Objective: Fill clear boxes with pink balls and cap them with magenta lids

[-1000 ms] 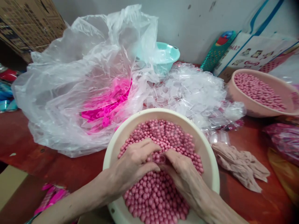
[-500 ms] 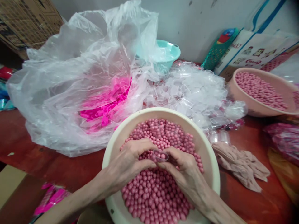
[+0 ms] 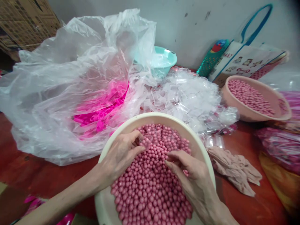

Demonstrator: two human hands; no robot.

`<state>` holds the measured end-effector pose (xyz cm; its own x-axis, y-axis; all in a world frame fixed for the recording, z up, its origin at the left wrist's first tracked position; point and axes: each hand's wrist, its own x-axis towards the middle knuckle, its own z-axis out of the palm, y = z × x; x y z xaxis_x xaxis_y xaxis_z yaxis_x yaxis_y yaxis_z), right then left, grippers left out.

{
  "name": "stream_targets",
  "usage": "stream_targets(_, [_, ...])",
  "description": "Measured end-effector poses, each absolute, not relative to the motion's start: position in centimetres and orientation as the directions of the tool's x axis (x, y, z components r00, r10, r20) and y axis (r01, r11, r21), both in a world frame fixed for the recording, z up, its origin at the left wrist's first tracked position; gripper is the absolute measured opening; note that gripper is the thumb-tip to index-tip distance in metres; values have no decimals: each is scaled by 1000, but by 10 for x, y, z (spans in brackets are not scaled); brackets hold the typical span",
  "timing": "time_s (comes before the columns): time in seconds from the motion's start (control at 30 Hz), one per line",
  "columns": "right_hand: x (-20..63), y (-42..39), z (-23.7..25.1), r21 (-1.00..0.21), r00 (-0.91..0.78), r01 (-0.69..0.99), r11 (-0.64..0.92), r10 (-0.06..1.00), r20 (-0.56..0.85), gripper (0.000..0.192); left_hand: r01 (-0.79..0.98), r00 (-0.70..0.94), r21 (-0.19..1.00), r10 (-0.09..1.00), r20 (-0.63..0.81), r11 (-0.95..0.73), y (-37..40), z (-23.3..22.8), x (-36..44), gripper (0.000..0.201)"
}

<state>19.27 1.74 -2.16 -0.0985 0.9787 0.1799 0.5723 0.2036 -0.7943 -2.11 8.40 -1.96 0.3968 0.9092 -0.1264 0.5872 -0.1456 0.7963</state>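
Though heaped, glossy pink beads (image 3: 152, 184).

The cream plastic basin of pink beads (image 3: 199, 147) is chopped off by the bottom edge, and both forearms run out of frame there too. The right hand (image 3: 189, 175) has its fingertips curled under, so can't tell if it's pinching anything. The bright pink plastic parts (image 3: 100, 109) are just a haze through the crumpled clear plastic bag (image 3: 58, 78).
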Motion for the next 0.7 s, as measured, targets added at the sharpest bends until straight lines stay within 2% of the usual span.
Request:
stream_targets(0.07, [217,23,-17,-715,26,677,174,965,260,15,634,415,733,908,-55,-245,90,-24,-22,17])
stream_targets(0.17, [265,43,-21,-576,297,815,-67,901,316,21,702,430,646,901,-50,-299,93,-25,-17,17])
stream_targets(0.2, [281,51,-26,-513,303,853,-95,891,339,22,728,429,617,901,-69,-300,93,-24,-14,16])
stream_targets(0.27, [304,67,-42,-430,224,899,-81,930,293,29,764,433,563,897,-86,-315,90,-23,-10,15])
stream_targets(0.33, [314,80,-59,-402,107,916,-6,967,230,36,777,447,520,892,-61,-354,88,-23,-7,16])
stream_targets(0.47, [311,91,-79,-411,-5,909,73,986,164,26,799,449,467,893,-42,-379,83,-25,-9,25])
stream_targets(0.63, [311,77,-68,-422,-80,900,106,994,80,26,815,428,408,902,55,-412,71,-16,-13,26])
stream_targets(0.7, [312,65,-60,-430,-118,895,123,992,38,22,809,469,403,883,-3,-428,63,-14,-14,23])
